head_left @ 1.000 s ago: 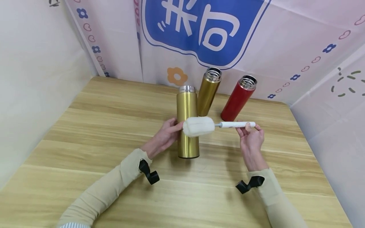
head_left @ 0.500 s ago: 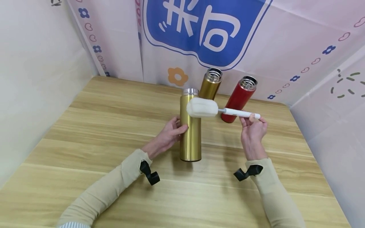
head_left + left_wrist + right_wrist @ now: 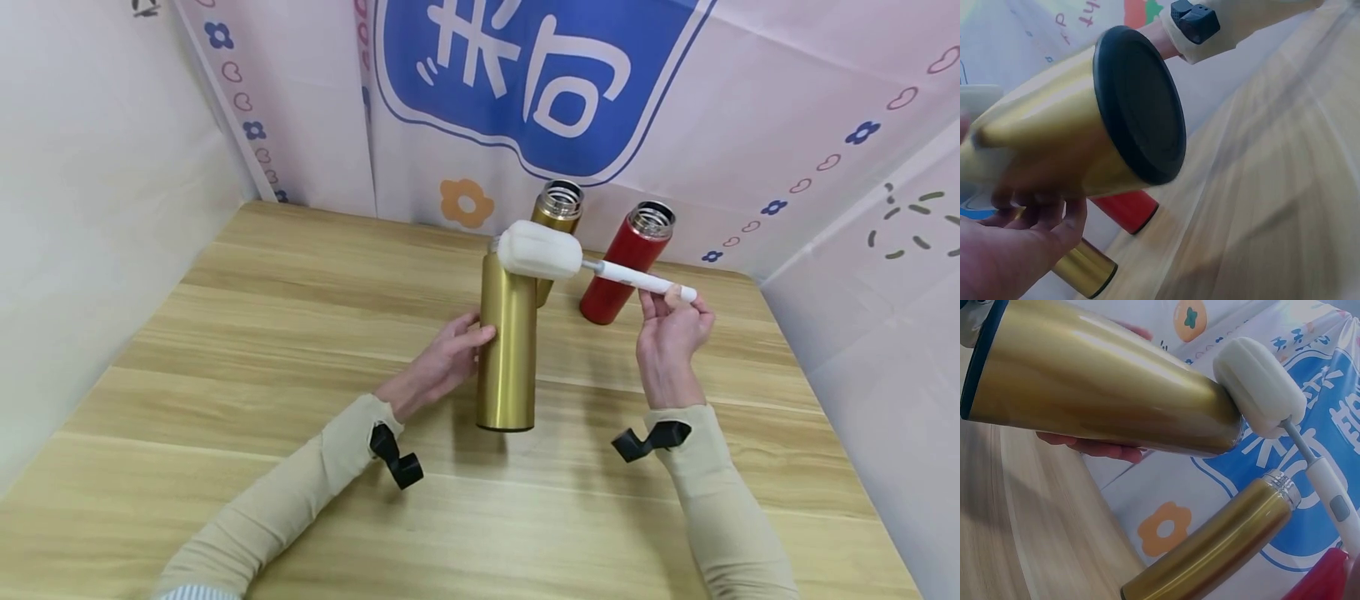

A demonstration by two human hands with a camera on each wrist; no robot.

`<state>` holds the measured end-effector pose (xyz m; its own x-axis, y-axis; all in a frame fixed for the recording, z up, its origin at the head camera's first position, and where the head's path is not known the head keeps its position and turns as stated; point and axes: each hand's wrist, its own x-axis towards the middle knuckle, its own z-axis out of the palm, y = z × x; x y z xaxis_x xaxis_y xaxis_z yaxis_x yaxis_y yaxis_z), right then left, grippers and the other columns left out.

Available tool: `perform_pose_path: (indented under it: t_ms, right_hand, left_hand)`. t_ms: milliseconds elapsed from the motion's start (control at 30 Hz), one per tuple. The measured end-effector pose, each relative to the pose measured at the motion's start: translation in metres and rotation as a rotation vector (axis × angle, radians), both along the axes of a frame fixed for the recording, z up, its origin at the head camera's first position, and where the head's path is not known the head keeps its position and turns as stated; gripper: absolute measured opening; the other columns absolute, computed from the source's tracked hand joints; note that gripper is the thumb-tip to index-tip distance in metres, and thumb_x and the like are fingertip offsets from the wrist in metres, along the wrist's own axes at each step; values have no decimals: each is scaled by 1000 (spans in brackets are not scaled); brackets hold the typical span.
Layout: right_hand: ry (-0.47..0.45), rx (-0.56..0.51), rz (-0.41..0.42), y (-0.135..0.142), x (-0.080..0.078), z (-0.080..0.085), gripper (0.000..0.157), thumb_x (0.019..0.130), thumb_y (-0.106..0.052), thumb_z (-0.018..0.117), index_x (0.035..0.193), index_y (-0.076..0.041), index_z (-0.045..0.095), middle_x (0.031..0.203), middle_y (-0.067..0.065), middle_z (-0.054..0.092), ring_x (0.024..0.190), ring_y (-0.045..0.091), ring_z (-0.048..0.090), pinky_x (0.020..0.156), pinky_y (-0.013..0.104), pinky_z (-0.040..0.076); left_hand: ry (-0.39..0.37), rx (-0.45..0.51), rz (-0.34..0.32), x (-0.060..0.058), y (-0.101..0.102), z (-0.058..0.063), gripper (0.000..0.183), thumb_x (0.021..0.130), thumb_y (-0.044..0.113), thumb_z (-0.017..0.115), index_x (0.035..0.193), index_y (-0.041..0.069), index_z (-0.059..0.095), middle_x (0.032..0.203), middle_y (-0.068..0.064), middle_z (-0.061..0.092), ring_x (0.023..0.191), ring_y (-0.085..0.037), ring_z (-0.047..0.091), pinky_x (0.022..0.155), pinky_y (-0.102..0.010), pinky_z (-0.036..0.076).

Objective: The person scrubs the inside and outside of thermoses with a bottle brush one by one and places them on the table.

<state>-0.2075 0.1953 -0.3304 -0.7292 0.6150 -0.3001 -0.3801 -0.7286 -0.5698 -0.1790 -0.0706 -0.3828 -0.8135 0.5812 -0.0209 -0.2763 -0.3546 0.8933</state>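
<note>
My left hand [image 3: 442,358] grips a gold thermos flask [image 3: 507,358] round its middle. In the left wrist view the flask's dark base [image 3: 1141,106] shows, raised off the table. My right hand [image 3: 673,346] pinches the end of the white handle of a sponge bottle brush [image 3: 645,280]. The brush's white sponge head [image 3: 1260,384] lies across the held flask's mouth end in the right wrist view, outside it. In the head view the sponge hides most of the flask's neck. Whether the sponge touches the rim, I cannot tell.
Behind the held flask stand a second gold flask [image 3: 561,204] and a red flask [image 3: 626,258], both uncapped and upright on the wooden table [image 3: 315,292]. A printed cloth backdrop [image 3: 420,158] rises at the table's far edge.
The right hand has moved the brush up and rightward, its sponge going from the flask's middle to its mouth end. The left hand has shifted the flask slightly right and nearer me.
</note>
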Motion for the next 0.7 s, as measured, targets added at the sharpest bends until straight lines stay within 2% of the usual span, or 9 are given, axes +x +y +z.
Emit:
perform_pose_path:
  t_ms: [133,267,400,500,633,700]
  right_hand:
    - [6,4,-7,-2,0,2,15,94,5,45,96,-8,38,103,14,47,72,25,67,66,34,59]
    - [-9,24,11,-4,0,3,16,94,5,46,96,-9,38,103,13,46,68,24,66,65,33,59]
    - [-48,42,48,-2,2,-1,16,95,5,45,96,-9,38,103,12,44,72,23,65,66,33,59]
    - [-87,45,84,-1,5,-6,18,94,5,45,96,-10,38,102,11,44,73,23,66,66,33,59]
    - [-122,70,122,-2,11,-18,19,93,7,46,95,-10,36,98,10,43,67,21,67,61,31,59]
    - [-123,87,133,-2,16,-25,20,93,7,45,93,-10,35,95,11,43,63,20,67,59,31,58]
  left_hand:
    - [-3,-57,30,-1,2,1,114,58,52,81,143,0,27,113,-6,55,98,-16,59,93,-37,50]
    - [-16,-69,37,-1,2,-1,113,56,51,81,143,0,29,112,-6,56,97,-16,60,92,-36,50]
    - [-16,-45,30,-1,1,-3,106,62,47,80,140,-6,32,111,-4,58,98,-15,60,93,-35,50]
    - [-9,-18,31,-2,-1,-4,95,71,41,77,138,-9,33,109,-2,59,99,-15,60,93,-33,49]
    - [-13,26,55,-4,-5,-5,77,86,33,67,138,-10,31,109,-1,60,101,-13,59,94,-31,47]
    - [-24,41,69,-5,-7,-5,77,87,32,66,139,-10,29,110,0,59,102,-12,58,95,-31,46]
